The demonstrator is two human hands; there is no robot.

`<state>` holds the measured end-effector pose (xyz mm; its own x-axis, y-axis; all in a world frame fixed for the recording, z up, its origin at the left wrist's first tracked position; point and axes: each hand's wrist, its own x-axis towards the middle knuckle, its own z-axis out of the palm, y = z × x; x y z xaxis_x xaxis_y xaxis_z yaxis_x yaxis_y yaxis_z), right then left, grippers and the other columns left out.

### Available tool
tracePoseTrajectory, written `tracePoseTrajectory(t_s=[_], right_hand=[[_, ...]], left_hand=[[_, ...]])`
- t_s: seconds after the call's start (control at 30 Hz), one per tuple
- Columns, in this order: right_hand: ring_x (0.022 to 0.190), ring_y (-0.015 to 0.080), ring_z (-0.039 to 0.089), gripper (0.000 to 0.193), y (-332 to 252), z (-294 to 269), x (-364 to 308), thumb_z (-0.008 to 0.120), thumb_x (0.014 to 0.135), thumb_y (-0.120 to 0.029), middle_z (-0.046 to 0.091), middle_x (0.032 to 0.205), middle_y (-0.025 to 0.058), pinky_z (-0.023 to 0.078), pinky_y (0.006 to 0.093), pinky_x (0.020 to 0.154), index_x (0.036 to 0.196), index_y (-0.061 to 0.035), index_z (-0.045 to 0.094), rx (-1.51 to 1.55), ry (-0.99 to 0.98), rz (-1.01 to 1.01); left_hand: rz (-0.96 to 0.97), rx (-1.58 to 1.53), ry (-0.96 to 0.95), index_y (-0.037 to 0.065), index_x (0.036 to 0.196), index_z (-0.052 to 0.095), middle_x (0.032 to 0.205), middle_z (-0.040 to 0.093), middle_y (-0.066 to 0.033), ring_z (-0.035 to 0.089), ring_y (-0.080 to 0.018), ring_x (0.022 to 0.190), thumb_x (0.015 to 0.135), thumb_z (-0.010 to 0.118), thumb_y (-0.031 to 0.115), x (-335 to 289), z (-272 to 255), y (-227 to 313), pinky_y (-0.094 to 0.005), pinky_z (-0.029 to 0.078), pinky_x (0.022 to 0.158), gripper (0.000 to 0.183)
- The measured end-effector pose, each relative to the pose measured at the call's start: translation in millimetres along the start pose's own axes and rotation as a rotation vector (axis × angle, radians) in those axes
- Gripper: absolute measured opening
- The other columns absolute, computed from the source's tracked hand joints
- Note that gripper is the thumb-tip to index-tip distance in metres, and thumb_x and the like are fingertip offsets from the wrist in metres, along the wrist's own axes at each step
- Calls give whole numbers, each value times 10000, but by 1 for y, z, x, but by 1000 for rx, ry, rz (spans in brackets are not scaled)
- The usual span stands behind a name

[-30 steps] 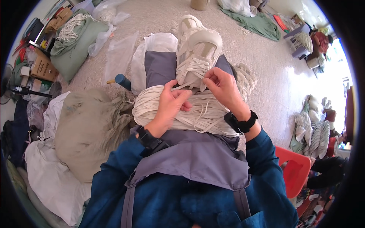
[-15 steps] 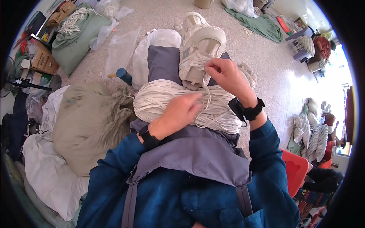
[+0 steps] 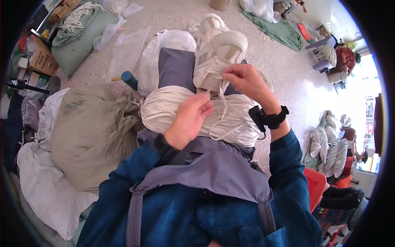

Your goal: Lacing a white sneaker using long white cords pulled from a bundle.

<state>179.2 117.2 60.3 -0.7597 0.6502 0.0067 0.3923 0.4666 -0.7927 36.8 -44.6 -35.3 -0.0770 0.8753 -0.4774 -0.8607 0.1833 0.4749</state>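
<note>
A cream lace-up shoe (image 3: 212, 72) rests on my lap, with a second, similar shoe (image 3: 213, 21) behind it. My right hand (image 3: 245, 82) is closed in a pinch on a flat white shoelace (image 3: 222, 99) at the shoe's right side. The lace hangs from the fingers and loops down across a thick bundle of white laces (image 3: 164, 108) over my thighs. My left hand (image 3: 190, 119) is above this bundle, its fingers loosely bent and apart, close to the near end of the shoe. Its thumb is hidden.
A blue-capped tool with a wooden handle (image 3: 130, 80) lies left of my legs. Beside me is a big tan cloth sack (image 3: 90, 140). Further left are a green sack (image 3: 76, 47) and a cardboard box (image 3: 43, 59); a red plastic stool (image 3: 314, 187) is at right.
My left hand has moved slightly up and left, closer to the shoe's near end, and is less blurred. The right hand keeps its pinch on the shoelace. The view has shifted slightly.
</note>
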Motion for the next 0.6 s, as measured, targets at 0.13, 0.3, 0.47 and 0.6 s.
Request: tracePoseTrajectory(t_s=[0.13,0.3,0.47,0.6], right_hand=[[587,71,508,217,0,2,4,670,938,-155,598,660,9,421,271,533,965,54,721,102,-17,107],[577,63,500,230,-4,1,8,687,936,-168,585,643,-1,408,265,514,949,59,720,77,-34,185],[589,74,508,258,-3,5,15,736,902,-207,598,635,18,419,286,531,897,51,725,-62,71,128],[596,79,514,268,0,5,19,747,894,-214,606,631,28,428,294,540,881,53,725,-44,82,109]], left_hand=[[108,-159,-80,47,1170,602,1127,628,-65,583,-199,1094,966,695,194,1,8,16,-392,476,1019,268],[-65,-199,-20,78,1153,607,1089,632,-32,585,-174,1023,916,761,216,20,3,8,-374,488,962,315],[50,-80,8,84,1134,606,1102,637,-33,592,-156,1021,933,721,160,27,6,0,-360,487,945,244],[215,-91,-110,63,1200,596,1180,645,-49,604,-160,1092,947,695,135,31,14,8,-353,481,982,281]])
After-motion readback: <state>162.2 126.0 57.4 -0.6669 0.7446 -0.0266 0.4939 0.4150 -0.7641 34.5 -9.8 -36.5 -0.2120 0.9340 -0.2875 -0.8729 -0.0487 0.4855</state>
